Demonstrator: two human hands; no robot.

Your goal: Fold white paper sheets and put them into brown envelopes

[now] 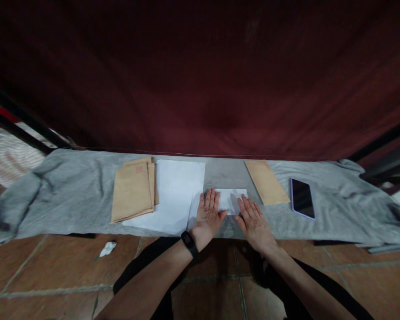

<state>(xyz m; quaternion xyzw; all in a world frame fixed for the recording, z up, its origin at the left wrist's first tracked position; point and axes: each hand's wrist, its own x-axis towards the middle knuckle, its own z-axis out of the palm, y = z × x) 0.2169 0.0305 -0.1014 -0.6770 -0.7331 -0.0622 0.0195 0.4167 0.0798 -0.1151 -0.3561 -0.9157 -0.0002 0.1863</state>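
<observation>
Looks like home: reddish-brown tile floor (70, 266), dark red cloth (200, 80) hanging like curtain, narrow table (224, 173) draped in grey fabric (76, 191), striped textile (8, 153) beyond dark bars (23, 116) at left. Which room, cannot tell.

A lilac-edged smartphone (302, 198) lies on the grey cloth (73, 191), a crumpled white scrap (108, 249) rests on the brown tile floor (30, 266), and a dark red curtain (200, 89) hangs beyond, with black bars (23, 116) at both sides.
</observation>
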